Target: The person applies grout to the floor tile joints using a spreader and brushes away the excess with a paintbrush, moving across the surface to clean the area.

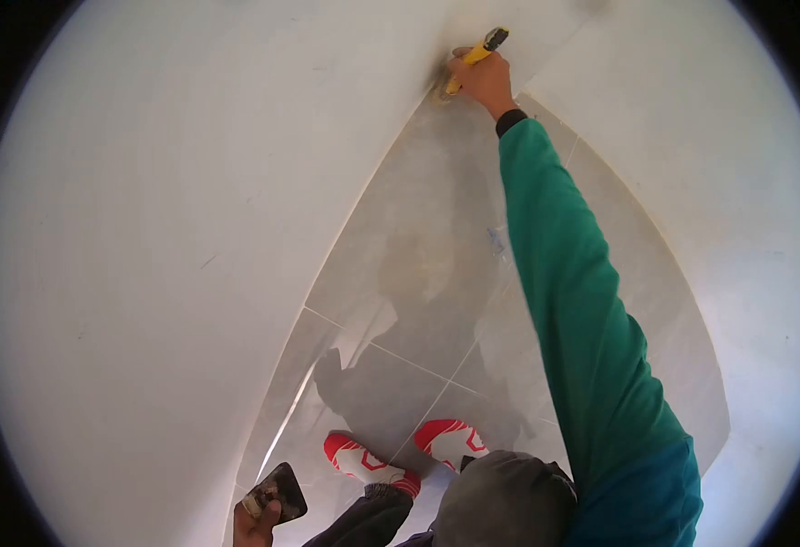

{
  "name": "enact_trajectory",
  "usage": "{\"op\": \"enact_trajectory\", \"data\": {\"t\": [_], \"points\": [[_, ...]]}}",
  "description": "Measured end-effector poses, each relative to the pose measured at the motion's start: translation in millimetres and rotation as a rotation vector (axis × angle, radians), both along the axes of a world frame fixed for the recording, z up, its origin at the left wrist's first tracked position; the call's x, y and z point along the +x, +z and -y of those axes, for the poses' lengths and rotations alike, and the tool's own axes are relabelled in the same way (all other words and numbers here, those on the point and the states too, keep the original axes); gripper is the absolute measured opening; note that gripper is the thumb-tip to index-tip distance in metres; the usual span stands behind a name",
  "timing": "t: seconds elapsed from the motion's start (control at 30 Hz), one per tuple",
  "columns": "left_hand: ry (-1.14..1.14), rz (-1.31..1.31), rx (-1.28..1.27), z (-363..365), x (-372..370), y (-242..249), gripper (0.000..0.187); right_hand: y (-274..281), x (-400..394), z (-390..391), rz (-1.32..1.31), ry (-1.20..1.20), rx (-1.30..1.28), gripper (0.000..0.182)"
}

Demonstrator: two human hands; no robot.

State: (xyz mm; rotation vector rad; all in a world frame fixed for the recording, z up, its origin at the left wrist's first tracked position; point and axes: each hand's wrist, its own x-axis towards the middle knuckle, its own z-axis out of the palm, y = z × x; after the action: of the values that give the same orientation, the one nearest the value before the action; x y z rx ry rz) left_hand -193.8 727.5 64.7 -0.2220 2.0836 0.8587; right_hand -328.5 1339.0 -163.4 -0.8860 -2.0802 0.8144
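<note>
My right hand [488,82] reaches far out and is closed around a brush [478,55] with a yellow handle and a black end. Its tan, bristle-like head rests low in the corner where the wall meets the floor, beside a dark smudge. At the bottom left, my left hand [256,526] grips a dark, flat, rectangular thing [283,490] with rounded corners and pale patches on its face; I cannot tell its kind. The thumb lies over its lower edge.
White walls [163,228] rise on both sides of the grey tiled floor [372,264], narrowing toward the corner. My feet in red and white socks [363,460] stand on the tiles. A small clear scrap [495,241] lies near the green sleeve [573,273].
</note>
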Motion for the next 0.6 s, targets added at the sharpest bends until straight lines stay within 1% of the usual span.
{"op": "enact_trajectory", "data": {"t": [0.07,0.13,0.17,0.2,0.23,0.3,0.33,0.37,0.4,0.43,0.47,0.5,0.53,0.57,0.6], "points": [[-0.042,0.014,-0.021,-1,-4,-3,0.024,6,-2,-3,-0.081,0.157,-0.095,0.028],[-0.084,0.031,0.018,-11,-10,-4,0.025,-9,-8,-14,0.137,0.024,0.011,0.029],[-0.103,0.036,0.053,-16,-15,-6,0.026,-8,-14,-14,0.231,-0.041,0.207,0.029],[-0.124,0.044,0.063,-18,-18,-10,0.026,4,-11,-5,0.121,0.121,0.020,0.041],[-0.103,0.049,0.094,-17,-19,-15,0.026,-4,-1,-7,0.125,0.105,0.030,0.041],[-0.093,0.049,0.122,-21,-24,-14,0.027,-22,16,-3,-0.150,0.102,-0.224,0.039],[-0.135,0.083,0.077,-26,-26,-7,0.027,-24,32,-15,0.047,0.032,-0.456,0.033],[-0.171,0.105,0.043,-30,-28,-4,0.028,-24,63,-27,0.048,0.020,-0.207,0.029],[-0.153,0.086,0.139,-27,-25,-6,0.027,-1,96,-30,0.247,0.043,-0.271,0.028],[-0.138,0.073,0.146,-20,-23,-7,0.027,-3,128,-38,0.206,-0.064,-0.306,0.026],[-0.134,0.064,0.142,-13,-22,-9,0.027,-3,154,-53,0.445,-0.122,0.048,0.025],[-0.130,0.060,0.132,-7,-18,-11,0.027,9,153,-40,0.437,-0.103,0.056,0.025],[-0.165,0.077,0.081,-17,-19,-5,0.026,32,153,-24,0.343,0.008,0.043,0.025],[-0.156,0.088,0.140,-22,-17,-5,0.025,51,156,-11,0.257,0.110,0.016,0.026],[-0.158,0.120,0.134,-20,-19,-5,0.025,63,145,5,0.288,0.185,0.086,0.025]]}}
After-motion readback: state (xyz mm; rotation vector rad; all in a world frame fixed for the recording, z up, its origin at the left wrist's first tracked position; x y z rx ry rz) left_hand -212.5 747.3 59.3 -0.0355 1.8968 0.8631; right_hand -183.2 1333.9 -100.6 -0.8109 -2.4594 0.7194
